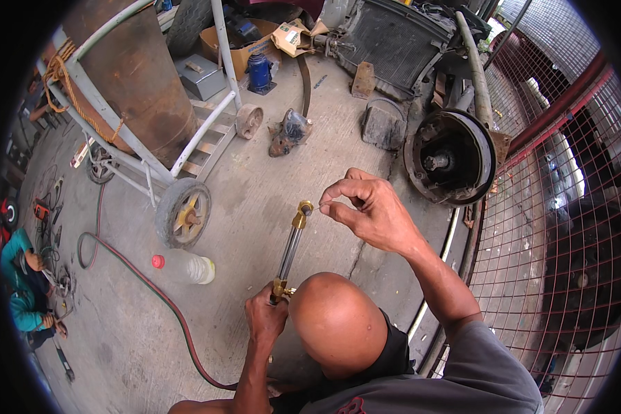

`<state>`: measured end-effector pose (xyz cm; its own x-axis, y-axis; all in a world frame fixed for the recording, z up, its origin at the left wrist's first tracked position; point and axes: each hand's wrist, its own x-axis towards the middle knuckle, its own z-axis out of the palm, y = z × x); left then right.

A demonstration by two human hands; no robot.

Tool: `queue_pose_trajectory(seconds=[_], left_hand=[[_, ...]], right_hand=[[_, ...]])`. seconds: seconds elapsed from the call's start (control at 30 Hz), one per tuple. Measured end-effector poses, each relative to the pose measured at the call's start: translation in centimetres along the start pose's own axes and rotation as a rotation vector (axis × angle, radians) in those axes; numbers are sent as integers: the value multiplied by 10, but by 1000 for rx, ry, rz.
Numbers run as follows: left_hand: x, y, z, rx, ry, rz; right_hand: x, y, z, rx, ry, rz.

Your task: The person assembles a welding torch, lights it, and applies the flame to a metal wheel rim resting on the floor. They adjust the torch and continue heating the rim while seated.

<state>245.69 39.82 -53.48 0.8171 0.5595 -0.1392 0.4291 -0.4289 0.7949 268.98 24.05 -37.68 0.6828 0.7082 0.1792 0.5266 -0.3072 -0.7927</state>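
A cutting torch (pixel 290 250) with a brass head and parallel metal tubes points away from me, beside my bare knee (pixel 338 321). My left hand (pixel 265 317) is wrapped round its handle, below the brass valve. Just right of the torch head, my right hand (pixel 374 212) is closed in a pinch, thumb against index finger. Whatever lies between those fingertips is too small to make out. A red and green twin hose (pixel 176 310) curves over the concrete toward my legs. Left of the torch lies a clear plastic bottle (pixel 186 267) with a red cap.
A wheeled cart (pixel 179 169) carries a rusty cylinder (pixel 134 76) at the upper left. Beyond are a blue bottle jack (pixel 259 72), a metal part (pixel 290 132) and a radiator (pixel 393 45). A round housing (pixel 452 155) stands by the red mesh fence (pixel 524 228). Another person (pixel 31 283) works far left.
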Motion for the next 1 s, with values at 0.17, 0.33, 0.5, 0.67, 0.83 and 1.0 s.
queue_pose_trajectory(seconds=[0.17, 0.33, 0.5, 0.67, 0.83, 1.0], left_hand=[[0, -1, 0, -7, 5, 9], [-1, -4, 2, 2, 7, 11], [0, -5, 2, 10, 2, 29], [1, -11, 1, 0, -2, 26], [1, -8, -3, 15, -14, 16], [0, -6, -10, -44, -12, -90]], right_hand=[[1, 1, -2, -9, -18, 9], [6, 0, -6, -53, -64, -44], [13, 4, -12, -102, -130, -167], [23, 3, -14, 30, -246, -10], [20, 14, -7, 119, -203, -3], [-2, -11, -28, -15, 95, -71]])
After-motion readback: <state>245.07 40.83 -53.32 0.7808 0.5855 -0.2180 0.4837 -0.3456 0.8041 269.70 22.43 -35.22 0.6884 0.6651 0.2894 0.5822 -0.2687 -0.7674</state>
